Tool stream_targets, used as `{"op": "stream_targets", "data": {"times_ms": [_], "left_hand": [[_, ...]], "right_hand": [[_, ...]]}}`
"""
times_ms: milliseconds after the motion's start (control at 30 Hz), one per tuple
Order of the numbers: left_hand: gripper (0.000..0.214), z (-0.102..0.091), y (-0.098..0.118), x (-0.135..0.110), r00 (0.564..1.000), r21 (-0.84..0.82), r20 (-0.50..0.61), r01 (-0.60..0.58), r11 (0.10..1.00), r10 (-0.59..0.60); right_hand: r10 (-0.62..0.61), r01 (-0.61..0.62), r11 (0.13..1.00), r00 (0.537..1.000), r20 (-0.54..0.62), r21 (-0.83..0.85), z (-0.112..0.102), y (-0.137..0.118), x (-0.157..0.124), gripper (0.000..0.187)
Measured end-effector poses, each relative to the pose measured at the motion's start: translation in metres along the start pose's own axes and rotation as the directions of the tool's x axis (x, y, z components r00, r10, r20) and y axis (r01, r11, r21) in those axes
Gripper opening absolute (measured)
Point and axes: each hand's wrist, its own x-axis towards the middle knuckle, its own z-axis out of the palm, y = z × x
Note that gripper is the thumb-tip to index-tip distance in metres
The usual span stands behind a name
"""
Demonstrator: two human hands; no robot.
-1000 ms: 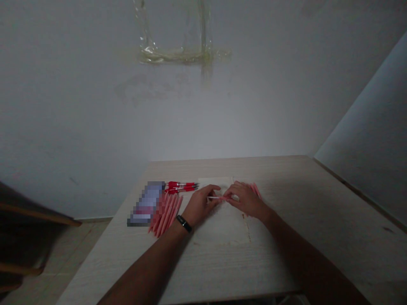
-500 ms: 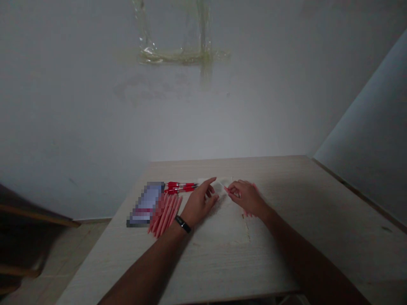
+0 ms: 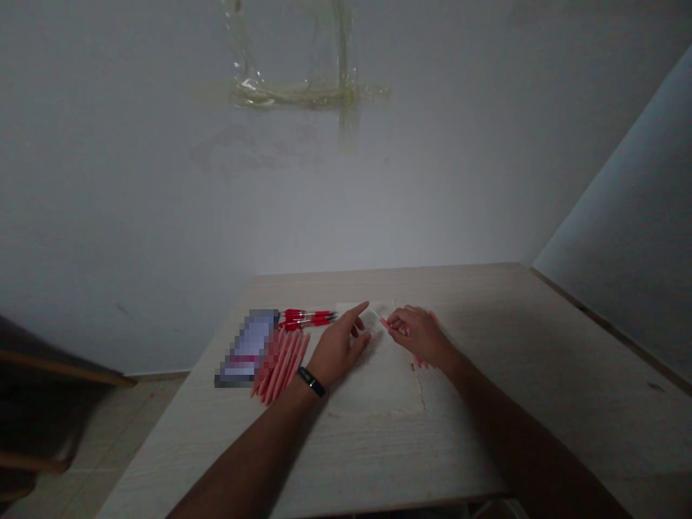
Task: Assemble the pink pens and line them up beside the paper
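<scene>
**A pink stick (image 3: 384, 323) pinched in the right grip (image 3: 416, 335) above the white sheet (image 3: 378, 382)**

The right fingers curl closed on the stick over the sheet's far end. The left grip (image 3: 342, 348) stands open, holding nothing, at the sheet's left. Left of the sheet, on the worktop (image 3: 519, 317), lie fanned pink sticks (image 3: 280, 367), red pens (image 3: 306, 318) and a pixelated block (image 3: 246, 348).

Looks like I'm working in a plain room in a home or small office, can't say which. I'm seeing a bare painted wall (image 3: 378, 180) with leftover clear plastic film (image 3: 292, 94) stuck on it, tiled floor (image 3: 135, 432), dark wooden furniture (image 3: 32, 389) alongside, and red pens (image 3: 308, 318) lying on a pale wood-grain worktop (image 3: 540, 324).
</scene>
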Motion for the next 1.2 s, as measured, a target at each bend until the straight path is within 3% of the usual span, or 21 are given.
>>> {"op": "stream_targets", "data": {"times_ms": [233,467,700,967,1200], "left_hand": [[0.060,0.002,-0.003,-0.001,1.000,-0.004,0.019,-0.005,1.000,0.005],[0.073,0.000,0.000,0.001,1.000,-0.031,0.025,-0.006,0.999,0.007],[0.033,0.003,-0.014,0.001,0.998,0.166,0.023,0.060,0.984,-0.065],[0.030,0.006,-0.021,-0.001,0.989,0.223,0.067,0.116,0.968,-0.134],[0.028,0.011,-0.018,-0.001,0.994,0.138,0.097,0.043,0.990,-0.056]], "right_hand": [[0.006,-0.005,0.999,1.000,-0.013,0.031,0.001,-0.001,-0.001,0.003],[0.027,-0.024,0.995,0.999,-0.026,0.094,0.001,-0.002,-0.002,0.010],[0.078,-0.077,0.996,0.997,-0.013,0.047,-0.001,-0.003,-0.002,0.012],[0.053,-0.053,0.998,0.999,-0.006,0.021,0.002,0.001,-0.003,0.011],[0.046,-0.046,0.998,0.999,0.014,0.033,0.004,0.003,-0.003,0.010]]}}
